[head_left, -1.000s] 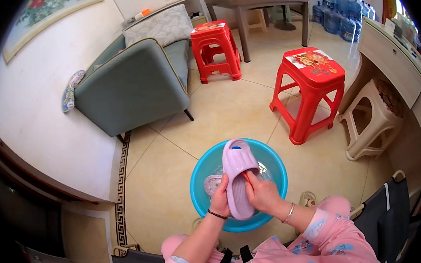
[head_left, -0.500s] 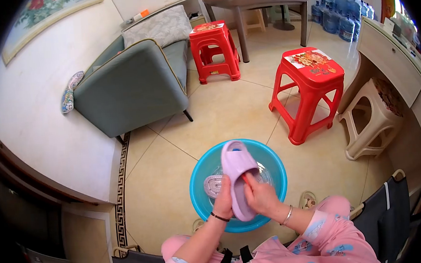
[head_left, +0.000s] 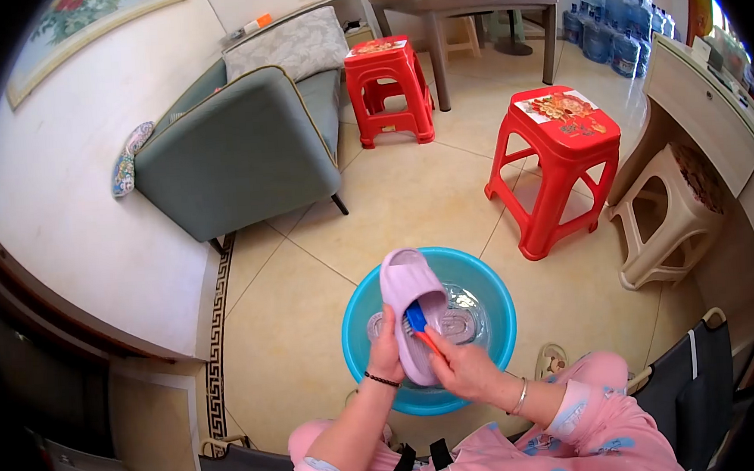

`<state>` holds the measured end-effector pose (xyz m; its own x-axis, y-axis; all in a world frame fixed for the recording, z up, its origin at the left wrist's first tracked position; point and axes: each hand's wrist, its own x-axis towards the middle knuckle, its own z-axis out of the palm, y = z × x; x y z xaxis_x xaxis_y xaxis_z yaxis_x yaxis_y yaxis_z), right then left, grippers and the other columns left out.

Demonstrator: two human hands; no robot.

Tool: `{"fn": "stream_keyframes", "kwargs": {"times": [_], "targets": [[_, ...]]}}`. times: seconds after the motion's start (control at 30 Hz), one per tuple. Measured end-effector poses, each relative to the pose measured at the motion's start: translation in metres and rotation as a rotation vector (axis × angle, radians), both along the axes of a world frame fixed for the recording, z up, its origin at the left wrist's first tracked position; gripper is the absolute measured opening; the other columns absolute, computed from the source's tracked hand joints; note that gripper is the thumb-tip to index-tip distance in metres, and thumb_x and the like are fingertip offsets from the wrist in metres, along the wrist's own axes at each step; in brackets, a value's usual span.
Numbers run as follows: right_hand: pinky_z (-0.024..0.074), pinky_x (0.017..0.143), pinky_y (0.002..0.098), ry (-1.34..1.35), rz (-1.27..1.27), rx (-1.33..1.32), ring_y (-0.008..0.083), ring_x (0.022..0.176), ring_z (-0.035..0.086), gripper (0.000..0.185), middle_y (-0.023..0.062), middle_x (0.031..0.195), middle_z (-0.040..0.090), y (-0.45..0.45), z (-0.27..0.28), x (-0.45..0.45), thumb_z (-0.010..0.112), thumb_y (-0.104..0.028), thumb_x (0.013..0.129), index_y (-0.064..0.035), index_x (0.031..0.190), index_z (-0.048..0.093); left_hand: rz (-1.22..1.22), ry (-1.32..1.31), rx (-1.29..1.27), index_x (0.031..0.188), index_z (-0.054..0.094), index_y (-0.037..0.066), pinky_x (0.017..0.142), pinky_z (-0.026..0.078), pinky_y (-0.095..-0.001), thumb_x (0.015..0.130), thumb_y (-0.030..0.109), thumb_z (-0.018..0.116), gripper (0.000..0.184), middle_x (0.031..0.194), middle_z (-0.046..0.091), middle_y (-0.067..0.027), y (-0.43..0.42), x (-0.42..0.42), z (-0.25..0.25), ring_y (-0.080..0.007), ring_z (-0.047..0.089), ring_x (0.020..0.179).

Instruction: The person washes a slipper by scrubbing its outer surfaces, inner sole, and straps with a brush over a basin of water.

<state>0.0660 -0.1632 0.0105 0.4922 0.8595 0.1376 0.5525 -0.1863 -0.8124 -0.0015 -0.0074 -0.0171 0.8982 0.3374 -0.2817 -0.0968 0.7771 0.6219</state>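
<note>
A light purple slipper (head_left: pixel 412 278) is held over a blue basin (head_left: pixel 503 314), its toe end pointing away from me. My left hand (head_left: pixel 385 354) is closed on the slipper's left edge. In my right hand (head_left: pixel 470 370) is a brush (head_left: pixel 417 318) with a blue head and a red-orange handle; its bristles are at the slipper's footbed, by the strap opening. Beneath the held slipper, another purple slipper (head_left: pixel 458 325) lies sole up in the water, partly hidden.
Two red stools (head_left: pixel 557 142) (head_left: pixel 385 84) stand beyond the basin. A grey-green sofa (head_left: pixel 243 157) is at the left. At the right, a beige stool (head_left: pixel 665 218) stands beside a desk (head_left: pixel 701 103). A table (head_left: pixel 466 1) and water bottles (head_left: pixel 623 30) are farther back.
The brush has come back out of the strap opening, so its blue head now shows on the near side. The held slipper has shifted left, uncovering more of the one in the water.
</note>
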Motion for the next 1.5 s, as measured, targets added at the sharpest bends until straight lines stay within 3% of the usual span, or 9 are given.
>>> {"fn": "stream_keyframes", "kwargs": {"times": [0.3, 0.57, 0.7, 0.87, 1.03, 1.17, 1.23, 1.3, 1.5], "targets": [[0.0471, 0.057, 0.0547, 0.011, -0.257, 0.033, 0.0451, 0.062, 0.06, 0.029, 0.0267, 0.068, 0.061, 0.016, -0.017, 0.028, 0.049, -0.021, 0.09, -0.0011, 0.111, 0.054, -0.07, 0.097, 0.121, 0.145, 0.026, 0.01, 0.102, 0.039, -0.0347, 0.1, 0.039, 0.04, 0.055, 0.136, 0.044, -0.0071, -0.021, 0.008, -0.005, -0.0198, 0.043, 0.123], [0.0471, 0.069, 0.0525, 0.187, -0.057, -0.077, 0.0484, 0.083, 0.059, 0.046, 0.0296, 0.091, 0.062, 0.02, -0.017, 0.023, 0.049, -0.023, 0.092, -0.0048, 0.133, 0.038, 0.024, 0.271, 0.758, 0.148, 0.012, 0.003, 0.1, 0.04, -0.0336, 0.092, 0.03, 0.058, 0.077, 0.136, 0.041, -0.0175, -0.017, 0.011, 0.014, -0.0227, 0.045, 0.122], [0.048, 0.068, 0.0427, 0.357, -0.059, 0.062, 0.0401, 0.077, 0.062, 0.038, 0.0237, 0.088, 0.059, 0.015, -0.01, 0.02, 0.052, -0.014, 0.091, -0.0047, 0.126, 0.043, 0.048, 0.245, 0.894, 0.147, 0.014, 0.001, 0.104, 0.036, -0.035, 0.088, 0.023, 0.064, 0.081, 0.139, 0.04, -0.0205, -0.019, 0.013, 0.031, -0.0262, 0.043, 0.127], [0.043, 0.055, 0.0225, 0.666, -0.073, 0.119, 0.0086, 0.064, 0.054, 0.026, 0.003, 0.077, 0.057, 0.014, -0.011, 0.023, 0.05, -0.007, 0.093, -0.0026, 0.118, 0.046, 0.089, 0.334, 1.306, 0.148, 0.011, 0.004, 0.098, 0.041, -0.0468, 0.081, 0.025, 0.063, 0.087, 0.138, 0.033, -0.0304, -0.024, 0.022, 0.034, -0.0464, 0.047, 0.117], [0.0379, 0.046, 0.0215, 0.714, -0.049, 0.036, 0.0068, 0.053, 0.049, 0.017, 0.0, 0.067, 0.053, 0.014, -0.008, 0.029, 0.049, -0.009, 0.094, -0.0048, 0.111, 0.047, -0.014, 0.495, 1.377, 0.148, 0.012, 0.007, 0.097, 0.042, -0.0493, 0.082, 0.026, 0.061, 0.084, 0.136, 0.034, -0.0314, -0.026, 0.022, 0.037, -0.0497, 0.047, 0.115], [0.0372, 0.045, 0.0223, 0.78, -0.092, -0.052, 0.0067, 0.051, 0.049, 0.023, 0.0005, 0.067, 0.054, 0.018, 0.008, 0.025, 0.048, -0.012, 0.095, -0.0025, 0.116, 0.049, -0.074, 0.406, 1.086, 0.144, 0.022, 0.001, 0.094, 0.047, -0.0378, 0.081, 0.02, 0.065, 0.079, 0.122, 0.051, -0.0205, -0.008, 0.033, 0.005, -0.0316, 0.054, 0.111], [0.0394, 0.046, 0.0238, 0.73, -0.125, -0.066, 0.0083, 0.052, 0.05, 0.031, 0.0033, 0.068, 0.056, 0.015, -0.012, 0.031, 0.049, -0.012, 0.094, -0.0011, 0.123, 0.048, -0.126, 0.234, 0.071, 0.143, 0.025, 0.003, 0.089, 0.049, -0.035, 0.08, 0.011, 0.065, 0.075, 0.117, 0.056, -0.015, 0.001, 0.037, 0.004, -0.0245, 0.056, 0.108], [0.0415, 0.047, 0.0254, 0.668, -0.142, -0.062, 0.0098, 0.052, 0.052, 0.038, 0.006, 0.069, 0.058, 0.017, -0.016, 0.038, 0.049, -0.011, 0.093, 0.0002, 0.129, 0.046, 0.034, 0.202, 0.577, 0.144, 0.024, 0.008, 0.089, 0.049, -0.0356, 0.081, 0.003, 0.062, 0.073, 0.121, 0.053, -0.0098, -0.033, 0.032, 0.027, -0.0197, 0.055, 0.107], [0.0499, 0.067, 0.0394, 0.144, -0.173, 0.119, 0.0376, 0.076, 0.065, 0.052, 0.0275, 0.093, 0.063, 0.012, -0.015, 0.033, 0.052, -0.013, 0.089, -0.0004, 0.138, 0.038, -0.127, -0.003, 0.164, 0.145, 0.026, 0.014, 0.092, 0.048, -0.0335, 0.081, 0.0, 0.059, 0.074, 0.126, 0.049, -0.007, -0.008, 0.02, 0.026, -0.0181, 0.052, 0.112]]}}
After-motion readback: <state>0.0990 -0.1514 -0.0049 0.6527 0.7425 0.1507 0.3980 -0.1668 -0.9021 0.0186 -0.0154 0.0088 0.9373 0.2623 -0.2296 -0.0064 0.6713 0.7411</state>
